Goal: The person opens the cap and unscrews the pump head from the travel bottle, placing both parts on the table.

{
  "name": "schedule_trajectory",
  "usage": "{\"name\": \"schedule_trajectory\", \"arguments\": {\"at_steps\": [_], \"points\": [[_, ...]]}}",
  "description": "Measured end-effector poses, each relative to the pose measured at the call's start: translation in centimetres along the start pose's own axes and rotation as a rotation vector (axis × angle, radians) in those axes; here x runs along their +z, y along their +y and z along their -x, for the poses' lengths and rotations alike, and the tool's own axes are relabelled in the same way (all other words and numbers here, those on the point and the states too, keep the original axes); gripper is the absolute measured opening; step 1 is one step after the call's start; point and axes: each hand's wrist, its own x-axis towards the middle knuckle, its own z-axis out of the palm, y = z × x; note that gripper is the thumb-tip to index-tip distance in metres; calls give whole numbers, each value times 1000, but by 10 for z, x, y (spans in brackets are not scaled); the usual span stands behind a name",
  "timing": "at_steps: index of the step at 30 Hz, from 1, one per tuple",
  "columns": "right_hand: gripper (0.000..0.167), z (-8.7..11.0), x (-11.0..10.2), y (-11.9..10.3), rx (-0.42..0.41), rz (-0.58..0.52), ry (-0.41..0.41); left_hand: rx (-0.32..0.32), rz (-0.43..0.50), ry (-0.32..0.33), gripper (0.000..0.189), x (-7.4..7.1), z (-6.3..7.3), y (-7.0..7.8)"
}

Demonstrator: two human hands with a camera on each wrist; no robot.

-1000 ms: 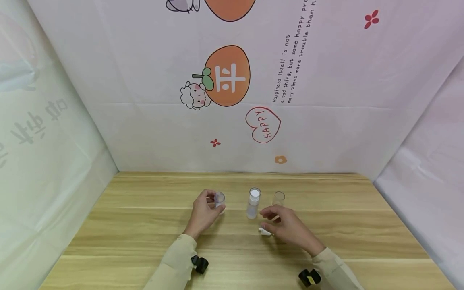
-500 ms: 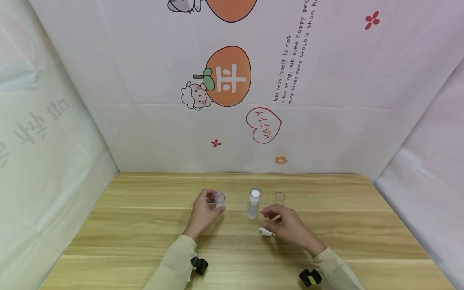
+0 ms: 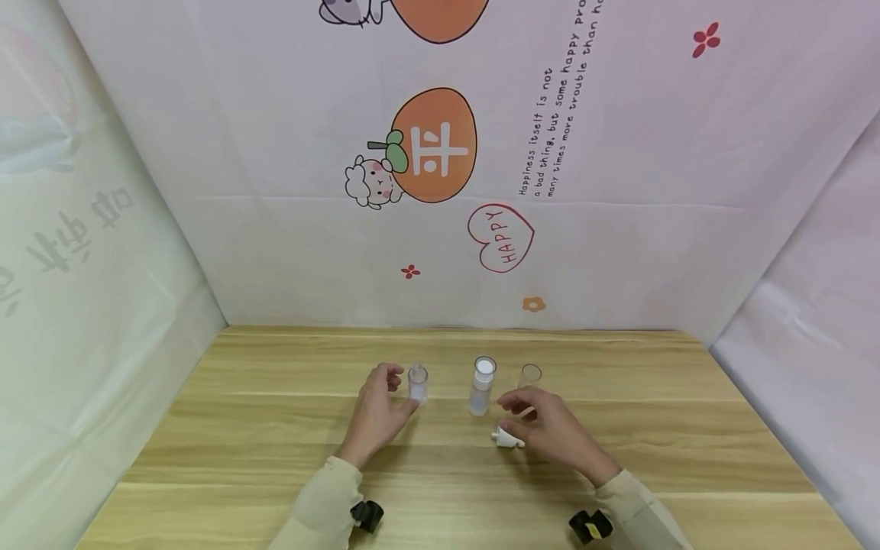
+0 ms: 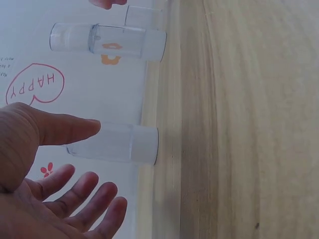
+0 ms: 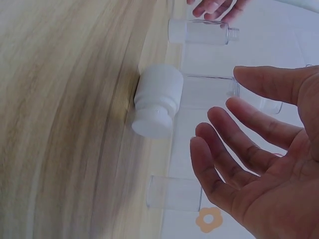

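A small clear bottle with a white base stands upright on the table. My left hand is beside it, fingers apart and holding nothing; in the left wrist view the bottle shows past the spread thumb and fingers. Loosely bent, my right hand hovers by a white pump head lying on its side. The right wrist view gives that pump head with a gap between it and the fingertips. A taller clear bottle with a white upper part stands between the hands.
A clear open cylinder, like a bottle cover, stands behind the right hand, partly hidden by it. The wooden table meets a white printed cloth at the back, with cloth on both sides too.
The left hand has let go of the small bottle and drawn slightly back to the left, leaving it standing. The right hand stays almost where it was.
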Motion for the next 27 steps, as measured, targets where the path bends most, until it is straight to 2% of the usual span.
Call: {"name": "schedule_trajectory", "arguments": {"at_steps": [11,19,27], "points": [[25,-1,1,0,0,61,81,71,-73,4,37,0,13,6],[25,0,1,4,-19,132,100,145,-96,-51,27,10,18,15],[25,2,-1,6,-41,138,119,156,-55,-125,26,24,18,24]]}}
